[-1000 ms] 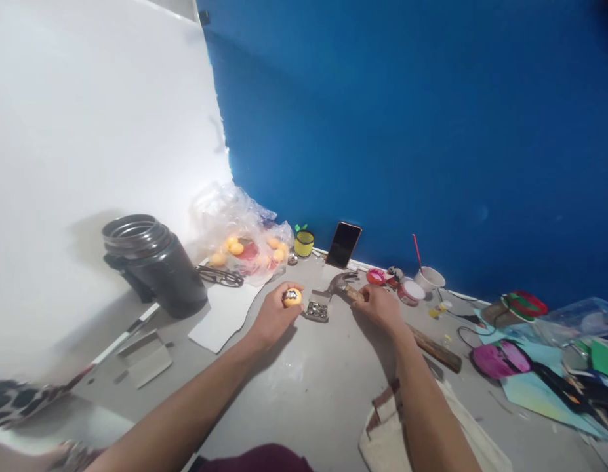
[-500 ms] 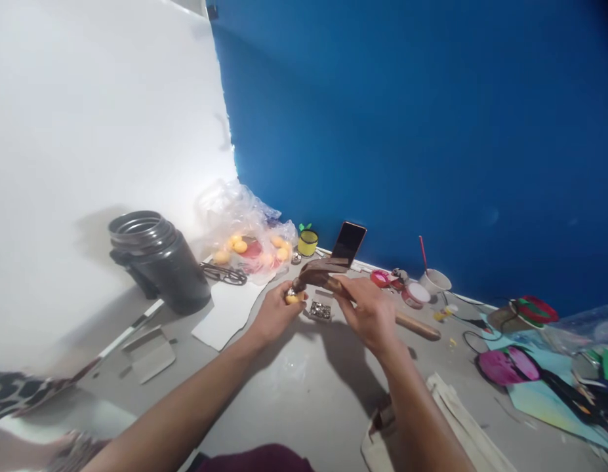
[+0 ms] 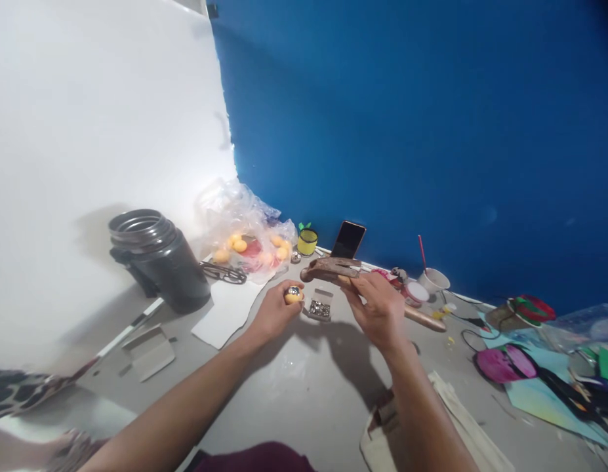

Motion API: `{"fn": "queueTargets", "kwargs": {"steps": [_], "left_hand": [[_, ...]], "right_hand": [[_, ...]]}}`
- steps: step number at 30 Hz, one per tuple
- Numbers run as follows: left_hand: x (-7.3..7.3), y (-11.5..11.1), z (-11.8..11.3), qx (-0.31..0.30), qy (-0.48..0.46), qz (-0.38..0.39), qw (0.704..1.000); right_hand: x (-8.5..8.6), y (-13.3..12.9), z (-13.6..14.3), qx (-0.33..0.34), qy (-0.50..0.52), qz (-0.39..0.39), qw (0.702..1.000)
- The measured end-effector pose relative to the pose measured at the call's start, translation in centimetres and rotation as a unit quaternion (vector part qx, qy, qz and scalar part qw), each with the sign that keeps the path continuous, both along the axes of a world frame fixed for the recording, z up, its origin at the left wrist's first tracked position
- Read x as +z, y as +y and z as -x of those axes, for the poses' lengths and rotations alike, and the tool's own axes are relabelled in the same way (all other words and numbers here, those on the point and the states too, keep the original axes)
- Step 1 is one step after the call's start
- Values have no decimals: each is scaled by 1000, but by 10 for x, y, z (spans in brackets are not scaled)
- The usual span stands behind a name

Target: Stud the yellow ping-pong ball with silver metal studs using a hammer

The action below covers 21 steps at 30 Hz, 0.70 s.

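Note:
My left hand [image 3: 272, 317] is closed around a small orange-yellow ball [image 3: 294, 300]. Shiny silver tack heads [image 3: 293, 290] cover the top of that ball. My right hand [image 3: 380, 312] grips a claw hammer [image 3: 329, 267] by its wooden handle, close to the rusty head. The hammer's striking face hangs above and slightly right of the ball, apart from it. Between my hands, a small open box [image 3: 320, 310] of silver tacks lies on the table.
A dark wide-mouthed flask [image 3: 166, 269] stands at left, beside glasses [image 3: 223, 273] and a clear bag with yellow balls [image 3: 239, 246]. Behind are a yellow cup [image 3: 307, 242] and a leaning phone [image 3: 348, 240]. A paper cup [image 3: 435, 281] and pink-lensed sunglasses [image 3: 507, 362] lie right.
The hammer head has lifted off the ball and shifted right, with my right hand moving right too. My left hand keeps hold of the ball, whose silver top now shows.

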State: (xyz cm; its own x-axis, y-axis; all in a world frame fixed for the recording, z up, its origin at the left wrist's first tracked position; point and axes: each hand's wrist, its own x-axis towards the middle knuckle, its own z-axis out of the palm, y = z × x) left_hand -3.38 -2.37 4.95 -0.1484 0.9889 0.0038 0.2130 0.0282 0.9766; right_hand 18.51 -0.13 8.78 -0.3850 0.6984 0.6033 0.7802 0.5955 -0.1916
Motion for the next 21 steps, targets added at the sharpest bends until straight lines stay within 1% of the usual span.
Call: {"fn": "queueTargets", "kwargs": {"steps": [3,5,7,10,12,15,17,21], "left_hand": [[1,0,1,-9,2,11,1000],[2,-1,1,-18,-5,21,1000],[3,-4,-1,-19,-21,15,999],[5,-9,-4,-23,-65,-1,998],[7,-12,-6,-35,-102,-3,994],[9,-14,-8,-53,-155,-13,986],[9,-13,-8,-62,-167,-16,984],[6,-11,-8,-69,-173,-7,982]], "right_hand": [[-3,0,2,39,-7,26,999],[-5,1,1,45,0,52,998],[-6,6,-4,21,27,67,997],[-9,19,-18,-53,57,110,991],[-14,30,-29,-118,44,164,978],[-26,44,-43,-197,-20,253,947],[-36,49,-50,-213,-51,305,927],[-53,55,-56,-190,-48,381,904]]}}
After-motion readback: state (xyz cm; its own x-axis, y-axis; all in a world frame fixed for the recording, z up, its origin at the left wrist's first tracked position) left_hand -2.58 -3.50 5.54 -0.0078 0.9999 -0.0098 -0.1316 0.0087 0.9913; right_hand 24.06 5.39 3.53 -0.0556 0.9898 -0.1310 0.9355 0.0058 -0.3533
